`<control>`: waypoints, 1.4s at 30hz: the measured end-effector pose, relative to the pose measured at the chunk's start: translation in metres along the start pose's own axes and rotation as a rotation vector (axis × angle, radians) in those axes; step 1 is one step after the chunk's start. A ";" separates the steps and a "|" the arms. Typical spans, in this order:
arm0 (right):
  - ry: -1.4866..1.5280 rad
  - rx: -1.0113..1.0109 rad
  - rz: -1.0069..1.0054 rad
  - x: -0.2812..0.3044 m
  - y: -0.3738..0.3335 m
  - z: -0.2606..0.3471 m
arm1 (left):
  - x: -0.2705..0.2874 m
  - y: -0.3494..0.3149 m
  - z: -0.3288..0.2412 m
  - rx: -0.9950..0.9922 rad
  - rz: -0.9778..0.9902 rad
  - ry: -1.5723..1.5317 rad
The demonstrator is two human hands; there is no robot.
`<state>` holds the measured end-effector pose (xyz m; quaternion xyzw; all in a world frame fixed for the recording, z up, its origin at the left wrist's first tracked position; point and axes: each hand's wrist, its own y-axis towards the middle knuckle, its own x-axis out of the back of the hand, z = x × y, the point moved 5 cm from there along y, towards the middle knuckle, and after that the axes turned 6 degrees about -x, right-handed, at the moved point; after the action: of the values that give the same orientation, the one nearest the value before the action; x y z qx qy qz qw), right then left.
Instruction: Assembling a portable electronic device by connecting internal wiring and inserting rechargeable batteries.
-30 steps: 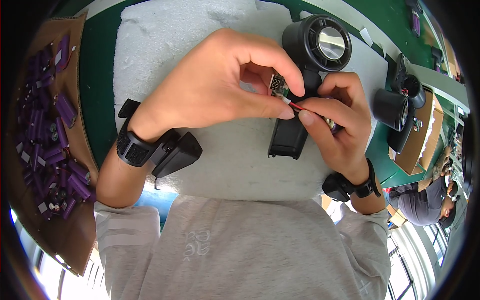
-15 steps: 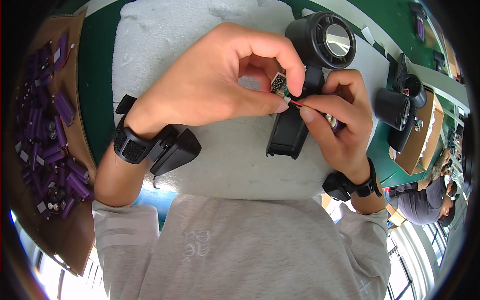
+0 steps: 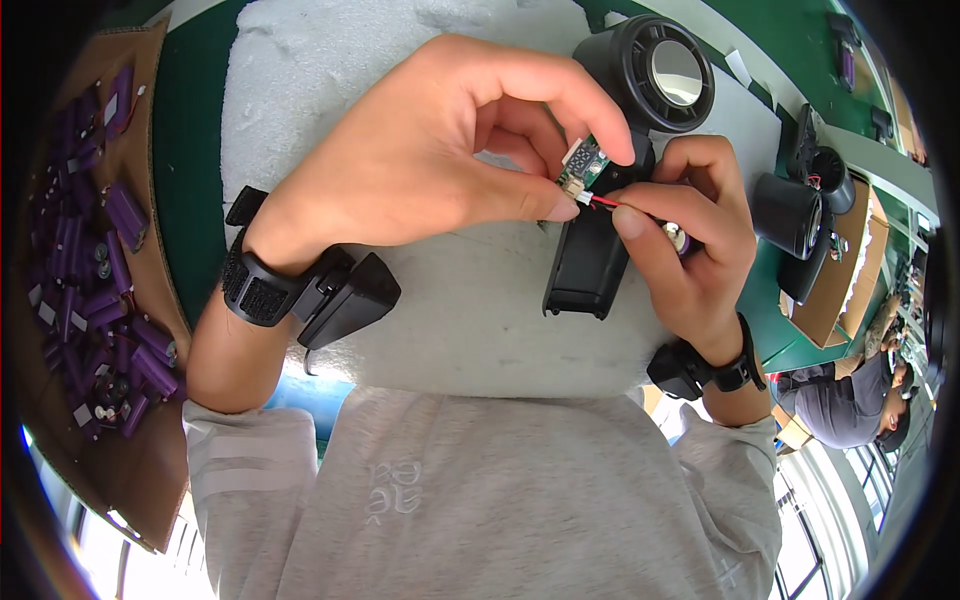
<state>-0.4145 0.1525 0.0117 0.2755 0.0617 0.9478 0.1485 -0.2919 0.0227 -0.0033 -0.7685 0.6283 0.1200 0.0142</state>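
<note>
above the black fan body [image 3: 590,265], left fingers [image 3: 560,205] pinch green circuit board [image 3: 585,162], right fingers [image 3: 632,218] grip red wire [image 3: 603,202].

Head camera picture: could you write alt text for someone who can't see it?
Two bare hands meet over a white foam pad: the left hand pinches a small green circuit board, the right hand holds its red wire. A black handheld fan lies beneath; purple battery cells fill a cardboard tray at left.

Small green circuit board [image 3: 585,160] with white connector, pinched above the surface, thin red wire [image 3: 603,202] plugged in, black handheld fan body [image 3: 610,200] lying beneath
</note>
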 end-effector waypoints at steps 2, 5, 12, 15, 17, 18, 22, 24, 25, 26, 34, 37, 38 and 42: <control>0.001 -0.002 -0.006 0.001 0.000 0.000 | 0.001 0.000 0.000 -0.003 -0.002 0.023; 0.007 -0.002 -0.008 0.002 0.000 0.000 | 0.000 -0.001 -0.001 0.017 -0.016 0.035; 0.009 0.000 -0.009 0.002 -0.001 0.000 | 0.004 -0.005 0.004 0.025 -0.110 0.000; 0.002 -0.003 -0.015 0.002 -0.001 0.000 | 0.004 -0.004 0.005 0.036 -0.099 -0.012; -0.001 -0.003 -0.018 0.003 -0.001 0.000 | 0.003 -0.004 0.006 0.061 -0.109 -0.018; -0.009 0.003 -0.015 0.003 0.000 0.000 | 0.003 -0.005 0.007 0.074 -0.117 -0.020; -0.022 0.012 -0.013 0.001 -0.001 0.000 | 0.003 -0.004 0.007 0.052 -0.117 -0.060; -0.023 0.001 -0.027 0.001 -0.001 0.000 | 0.003 -0.004 0.007 0.045 -0.118 -0.062; -0.024 0.001 -0.027 0.001 -0.001 0.001 | 0.002 -0.004 0.007 0.040 -0.118 -0.064; -0.027 0.003 -0.028 0.001 -0.001 0.001 | 0.002 -0.004 0.006 0.035 -0.119 -0.065; -0.032 0.006 -0.037 0.001 -0.001 0.001 | 0.000 -0.001 0.001 0.044 -0.080 0.018; -0.036 0.009 -0.035 0.000 -0.001 0.000 | -0.001 0.000 0.000 0.034 -0.067 0.056; -0.039 0.009 -0.035 0.000 -0.001 0.000 | -0.002 0.000 -0.001 0.029 -0.060 0.075; -0.043 0.005 -0.030 0.000 -0.002 0.001 | -0.003 0.000 -0.002 0.026 -0.084 0.097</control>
<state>-0.4138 0.1549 0.0123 0.2953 0.0648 0.9391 0.1636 -0.2920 0.0257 -0.0007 -0.7988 0.5970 0.0738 -0.0013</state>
